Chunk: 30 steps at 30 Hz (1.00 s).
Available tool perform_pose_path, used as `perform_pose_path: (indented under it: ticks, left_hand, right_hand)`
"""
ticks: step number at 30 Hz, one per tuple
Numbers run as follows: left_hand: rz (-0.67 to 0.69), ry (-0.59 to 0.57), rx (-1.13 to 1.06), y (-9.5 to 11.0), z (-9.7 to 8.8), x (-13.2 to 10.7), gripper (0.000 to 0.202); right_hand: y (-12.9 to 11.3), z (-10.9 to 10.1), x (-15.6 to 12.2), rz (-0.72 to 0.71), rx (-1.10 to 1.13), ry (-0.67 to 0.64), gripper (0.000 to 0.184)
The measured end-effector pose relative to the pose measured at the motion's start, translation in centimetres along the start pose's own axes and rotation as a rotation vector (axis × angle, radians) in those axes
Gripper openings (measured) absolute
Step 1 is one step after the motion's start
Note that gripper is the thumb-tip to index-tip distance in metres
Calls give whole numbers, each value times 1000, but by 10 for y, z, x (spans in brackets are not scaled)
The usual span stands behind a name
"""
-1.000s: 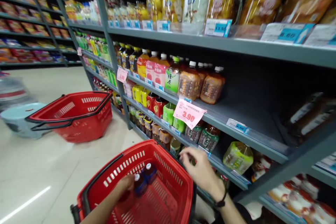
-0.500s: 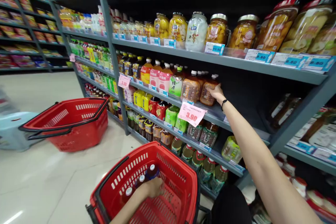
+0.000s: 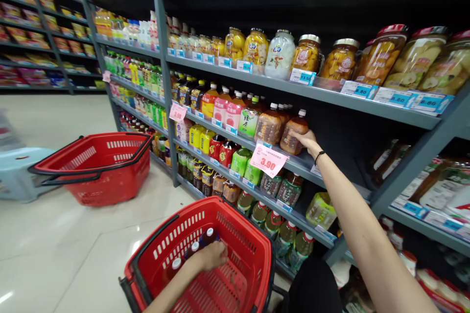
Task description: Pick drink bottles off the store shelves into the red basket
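Bottle (image 3: pixel 292 133) on shelf (image 3: pixel 299 162), right grip (image 3: pixel 309 141) clasping its side; left grip (image 3: pixel 212 256) in basket (image 3: pixel 242 223)

- Two hands: the left hand (image 3: pixel 212 256) and the right hand (image 3: pixel 307 141).
- Two red baskets: the near basket (image 3: pixel 242 242) and the far basket (image 3: pixel 110 186).
- Three capped bottles (image 3: pixel 194 246) show in the near basket.
- One brown bottle (image 3: pixel 292 132) sits in the right hand's grasp; one twin (image 3: pixel 269 126) stands just beside it in front, with more behind, too hidden to count.
- Eight big jars (image 3: pixel 306 54) line the near stretch of the shelf (image 3: pixel 330 98) above; smaller ones farther left blur together.
- Three pink price tags (image 3: pixel 269 160).
- One pale blue stool (image 3: pixel 18 176).
- One black wristband (image 3: pixel 319 155).
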<state>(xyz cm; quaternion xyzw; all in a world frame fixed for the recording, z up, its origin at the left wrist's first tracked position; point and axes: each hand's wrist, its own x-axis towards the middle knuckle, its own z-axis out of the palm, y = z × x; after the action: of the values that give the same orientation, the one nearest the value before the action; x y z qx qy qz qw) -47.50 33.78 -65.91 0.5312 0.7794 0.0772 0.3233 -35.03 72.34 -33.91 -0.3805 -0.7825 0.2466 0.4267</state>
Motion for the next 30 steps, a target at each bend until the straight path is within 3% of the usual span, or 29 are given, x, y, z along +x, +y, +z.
perform_pose_path:
  ticks: [4, 7, 10, 13, 15, 17, 20, 24, 27, 30]
  left_hand:
    - [111, 139, -111, 22, -14, -8, 26]
    - [229, 398, -237, 51, -36, -20, 36]
    - [434, 753, -383, 93, -67, -38, 39]
    - [585, 1001, -370, 143, -101, -62, 50]
    - [650, 1103, -316, 173, -118, -76, 70]
    - [694, 1120, -321, 197, -126, -87, 91]
    - [791, 1031, -455, 216, -120, -96, 105]
    - [905, 997, -669, 217, -91, -103, 94]
    - [866, 1112, -606, 213, -69, -113, 91]
    - [765, 1318, -479, 215, -54, -123, 92]
  right_hand:
    - [-2, -21, -18, -63, -3, 40, 61]
    - [-4, -43, -41, -164, 14, 80, 79]
    - [-9, -62, -71, -319, 97, 145, 91]
    - [-18, -73, -109, -499, 256, 182, 96]
    - [-25, -76, -140, -558, 392, 158, 93]
    - [-31, -76, -174, -563, 526, 90, 91]
    - [-39, -72, -227, -498, 670, -48, 90]
    - [-37, -65, -283, -398, 803, -133, 85]
    - [-30, -59, -315, -290, 851, -156, 92]
    - [-25, -56, -340, -107, 864, -183, 94]
